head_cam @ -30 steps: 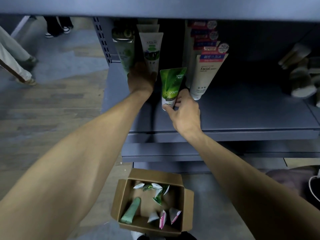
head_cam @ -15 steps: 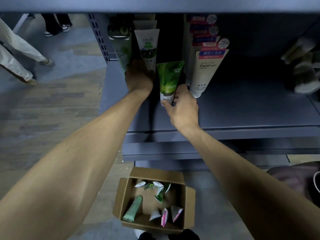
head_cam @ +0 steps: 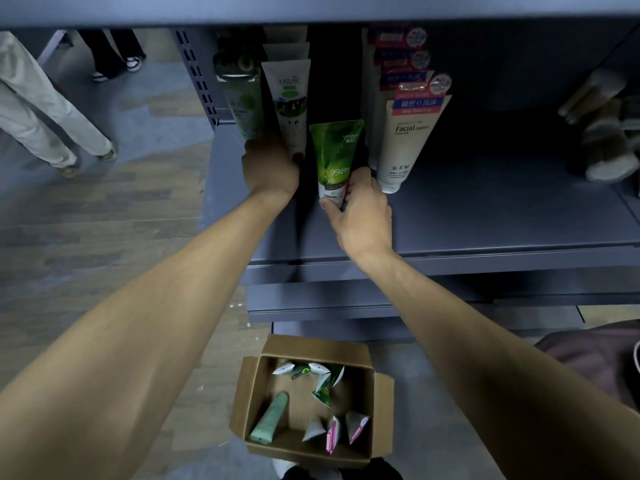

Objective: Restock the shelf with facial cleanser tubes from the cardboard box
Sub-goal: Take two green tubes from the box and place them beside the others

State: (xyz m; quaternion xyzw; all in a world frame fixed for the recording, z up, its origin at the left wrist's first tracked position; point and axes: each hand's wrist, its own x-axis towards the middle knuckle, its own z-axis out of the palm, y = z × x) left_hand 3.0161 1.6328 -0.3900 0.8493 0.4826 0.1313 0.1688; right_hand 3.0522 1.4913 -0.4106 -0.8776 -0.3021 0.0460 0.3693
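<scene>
Shelf [head_cam: 485,223] restocking is mid-placement, I judge: my left hand [head_cam: 270,168] steadies the standing tubes at their bases, its fingers hidden, my right hand [head_cam: 362,211] pinches the bright green aloe tube [head_cam: 334,157] upright between rows, needing seating and release; more lie in the cardboard box [head_cam: 381,403].
</scene>
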